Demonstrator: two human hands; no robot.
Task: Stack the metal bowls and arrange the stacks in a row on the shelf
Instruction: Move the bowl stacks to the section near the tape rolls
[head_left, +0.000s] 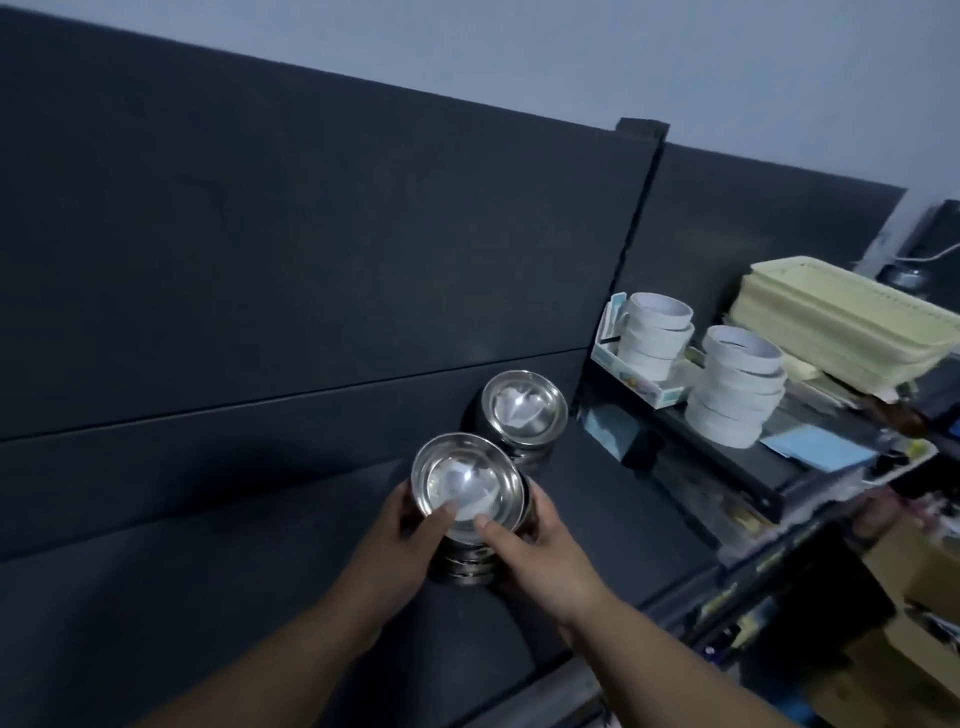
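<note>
Left hand (410, 527) and right hand (537, 540) are shown curled round opposite sides of the near stack of bowls (467, 480), each thumb laid on the rim of the top bowl. The base of this stack is seen on the dark shelf (613, 499), toward its front edge. A 2nd stack of bowls (522, 410) is set just behind it, close to the back panel; whether the 2 stacks touch cannot be told. The top bowl of the gripped stack appears tipped toward the camera, so full nesting is not confirmed. To the right, on a separate rack, 2 piles of tape rolls (737, 395), cream trays (841, 322) and a blue sheet (821, 449) are visible.

Risks, as judged: if the grip is released while the top bowl is unseated, that bowl may slide off, since polished metal offers little friction. If the stack is pushed back too far, the 2nd stack may be struck and knocked out of line. If the stack is left near the front edge, a nudge could send it off the shelf.
</note>
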